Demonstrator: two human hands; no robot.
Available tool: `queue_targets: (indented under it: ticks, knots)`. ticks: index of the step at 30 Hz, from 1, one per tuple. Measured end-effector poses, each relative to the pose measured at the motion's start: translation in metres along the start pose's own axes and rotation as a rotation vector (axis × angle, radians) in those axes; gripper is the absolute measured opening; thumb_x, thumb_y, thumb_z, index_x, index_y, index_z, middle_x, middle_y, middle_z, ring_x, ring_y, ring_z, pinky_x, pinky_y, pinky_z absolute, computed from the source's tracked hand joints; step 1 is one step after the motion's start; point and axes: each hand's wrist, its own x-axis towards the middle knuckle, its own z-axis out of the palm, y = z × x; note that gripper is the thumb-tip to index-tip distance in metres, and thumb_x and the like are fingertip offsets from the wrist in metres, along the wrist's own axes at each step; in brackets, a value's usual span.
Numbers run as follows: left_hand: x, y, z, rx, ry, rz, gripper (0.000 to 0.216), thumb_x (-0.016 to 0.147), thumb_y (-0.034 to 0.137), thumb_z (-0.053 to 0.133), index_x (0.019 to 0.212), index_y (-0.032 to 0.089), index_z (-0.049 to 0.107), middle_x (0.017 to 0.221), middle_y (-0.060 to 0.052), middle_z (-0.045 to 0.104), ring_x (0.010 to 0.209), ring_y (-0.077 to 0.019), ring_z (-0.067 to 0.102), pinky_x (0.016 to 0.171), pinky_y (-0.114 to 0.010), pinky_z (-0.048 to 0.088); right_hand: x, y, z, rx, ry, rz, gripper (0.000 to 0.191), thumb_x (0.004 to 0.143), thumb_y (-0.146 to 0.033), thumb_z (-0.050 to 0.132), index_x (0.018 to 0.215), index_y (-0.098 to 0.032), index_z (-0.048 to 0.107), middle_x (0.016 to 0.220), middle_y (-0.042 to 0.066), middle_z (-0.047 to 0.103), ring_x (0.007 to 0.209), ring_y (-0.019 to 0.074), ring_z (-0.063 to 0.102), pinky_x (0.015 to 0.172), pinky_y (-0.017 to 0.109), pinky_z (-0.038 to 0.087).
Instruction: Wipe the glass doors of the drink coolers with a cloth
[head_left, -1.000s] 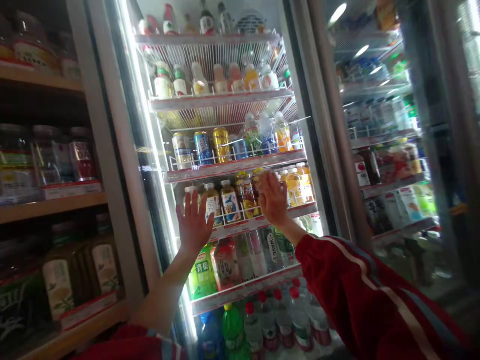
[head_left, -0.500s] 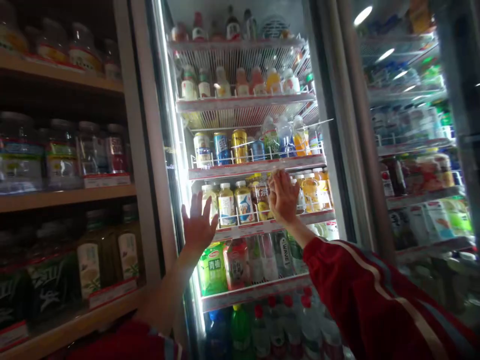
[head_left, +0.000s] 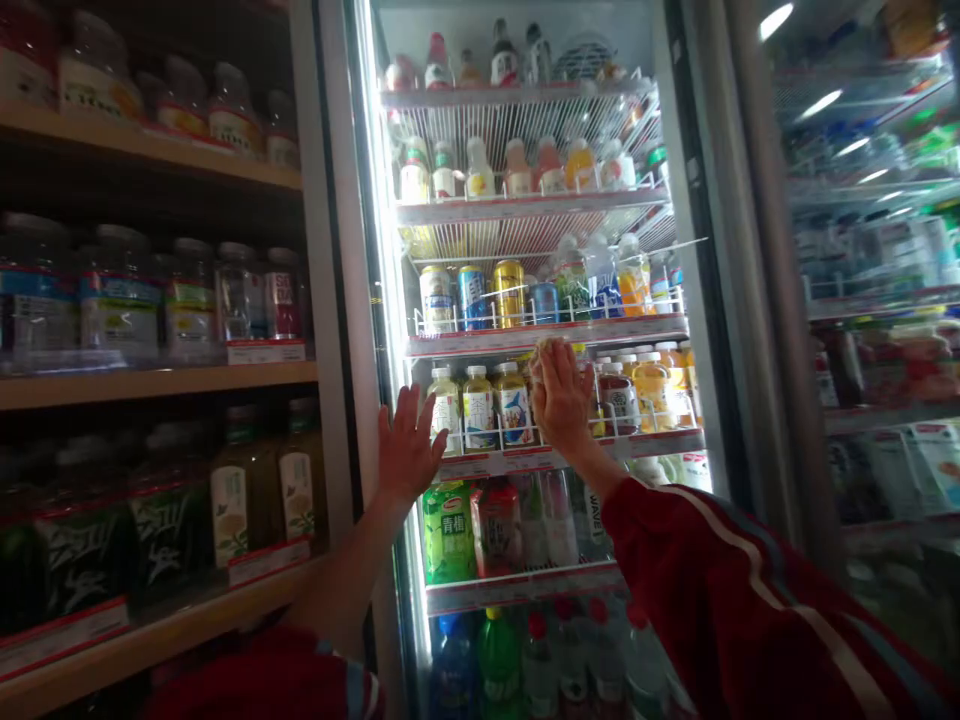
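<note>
Against the glass door [head_left: 517,235] of a lit drinks fridge, the right hand [head_left: 561,400] appears to lie flat, fingers straight, close together and pointing up, tipped slightly left. Under its fingers is what looks like a pale cloth [head_left: 541,356], bunched small, its edge showing past the fingertips on the upper left. Too much is covered to tell the cloth's long axis, or whether it is gripped or merely trapped between palm and glass. From the right wrist, then, the cloth lies up and a little left, directly in line with the forearm and its red sleeve [head_left: 690,560].

Well apart to the left and somewhat lower, the left hand [head_left: 407,445] is spread wide, fingers up and thumb out to the right, with nothing visible in it. It is near the door's left edge; whether its palm touches the glass cannot be told. The right hand is clearly the nearer one to the cloth.

Beyond both hands, tea bottles [head_left: 480,410] stand upright between them, and orange juice bottles [head_left: 651,385] stand to the right. A gold can [head_left: 508,295] is on the shelf above the cloth, and a green pack [head_left: 448,533] is on the shelf below the tea bottles.
</note>
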Motion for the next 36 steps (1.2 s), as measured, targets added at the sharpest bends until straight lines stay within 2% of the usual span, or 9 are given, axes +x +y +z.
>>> queue_targets:
  ticks: [7, 10, 13, 16, 21, 24, 27, 33, 36]
  knots:
    - [-0.002, -0.001, -0.002, 0.011, 0.004, 0.006, 0.051, 0.093, 0.032, 0.041, 0.142, 0.020, 0.035, 0.152, -0.012, 0.031, 0.143, -0.0235, 0.021, 0.117, -0.050, 0.008, -0.021, -0.077, 0.014, 0.119, -0.145, -0.340, 0.052, 0.087, -0.020, 0.042, 0.139, -0.020, 0.042, 0.147, 0.008, 0.041, 0.141, 0.0211, 0.027, 0.117, 0.048, 0.005]
    - [-0.006, -0.010, -0.015, 0.018, -0.011, 0.019, 0.052, 0.092, 0.029, 0.042, 0.142, 0.018, 0.034, 0.151, -0.014, 0.033, 0.142, -0.0237, 0.023, 0.117, -0.050, 0.008, -0.017, -0.080, 0.017, 0.138, -0.141, -0.335, 0.051, 0.087, -0.020, 0.041, 0.138, -0.021, 0.043, 0.146, 0.008, 0.043, 0.140, 0.0212, 0.029, 0.117, 0.049, 0.005]
    - [-0.014, -0.025, -0.028, 0.048, -0.010, -0.008, 0.055, 0.090, 0.025, 0.044, 0.143, 0.017, 0.032, 0.150, -0.015, 0.034, 0.142, -0.0239, 0.023, 0.117, -0.049, 0.007, -0.001, -0.075, 0.022, 0.129, -0.082, -0.180, 0.052, 0.088, -0.021, 0.040, 0.140, -0.019, 0.041, 0.147, 0.010, 0.041, 0.139, 0.0237, 0.032, 0.116, 0.051, 0.008]
    - [-0.021, -0.037, -0.035, 0.066, -0.001, -0.036, 0.058, 0.089, 0.024, 0.045, 0.144, 0.015, 0.030, 0.150, -0.016, 0.033, 0.143, -0.0243, 0.021, 0.117, -0.050, 0.008, 0.010, -0.087, 0.030, 0.138, -0.052, -0.071, 0.053, 0.089, -0.020, 0.039, 0.142, -0.021, 0.039, 0.148, 0.011, 0.040, 0.139, 0.0249, 0.031, 0.115, 0.053, 0.009]
    - [-0.031, -0.046, -0.039, 0.050, -0.017, -0.049, 0.061, 0.089, 0.026, 0.043, 0.146, 0.015, 0.025, 0.151, -0.016, 0.031, 0.142, -0.0245, 0.022, 0.117, -0.049, 0.008, -0.001, -0.142, 0.038, 0.199, -0.131, -0.262, 0.050, 0.089, -0.014, 0.041, 0.138, -0.023, 0.043, 0.146, 0.007, 0.043, 0.139, 0.0213, 0.031, 0.117, 0.050, 0.003]
    - [-0.035, -0.049, -0.042, 0.059, -0.016, -0.065, 0.061, 0.090, 0.026, 0.043, 0.147, 0.016, 0.024, 0.151, -0.016, 0.032, 0.142, -0.0243, 0.023, 0.117, -0.049, 0.009, -0.010, -0.160, 0.041, 0.228, -0.172, -0.370, 0.049, 0.089, -0.013, 0.040, 0.136, -0.025, 0.046, 0.145, 0.004, 0.045, 0.139, 0.0198, 0.032, 0.117, 0.049, 0.003]
    - [-0.035, -0.049, -0.046, 0.070, -0.018, -0.074, 0.061, 0.089, 0.025, 0.043, 0.147, 0.016, 0.024, 0.151, -0.016, 0.031, 0.142, -0.0248, 0.023, 0.117, -0.050, 0.009, -0.008, -0.152, 0.041, 0.220, -0.183, -0.420, 0.047, 0.090, -0.013, 0.039, 0.135, -0.027, 0.047, 0.144, 0.003, 0.046, 0.137, 0.0189, 0.035, 0.117, 0.048, 0.002]
    - [-0.029, -0.039, -0.048, 0.071, -0.036, -0.058, 0.058, 0.088, 0.024, 0.045, 0.143, 0.015, 0.029, 0.151, -0.016, 0.031, 0.142, -0.0249, 0.023, 0.117, -0.049, 0.010, 0.008, -0.090, 0.030, 0.113, -0.112, -0.123, 0.049, 0.089, -0.020, 0.040, 0.139, -0.019, 0.043, 0.148, 0.011, 0.039, 0.140, 0.0247, 0.029, 0.115, 0.053, 0.006]
    - [-0.024, -0.030, -0.042, 0.041, -0.029, -0.046, 0.056, 0.089, 0.025, 0.046, 0.142, 0.016, 0.032, 0.151, -0.016, 0.031, 0.143, -0.0249, 0.022, 0.117, -0.049, 0.010, 0.000, -0.075, 0.021, 0.102, -0.087, -0.123, 0.049, 0.089, -0.022, 0.041, 0.138, -0.018, 0.045, 0.149, 0.011, 0.038, 0.141, 0.0245, 0.028, 0.116, 0.052, 0.006]
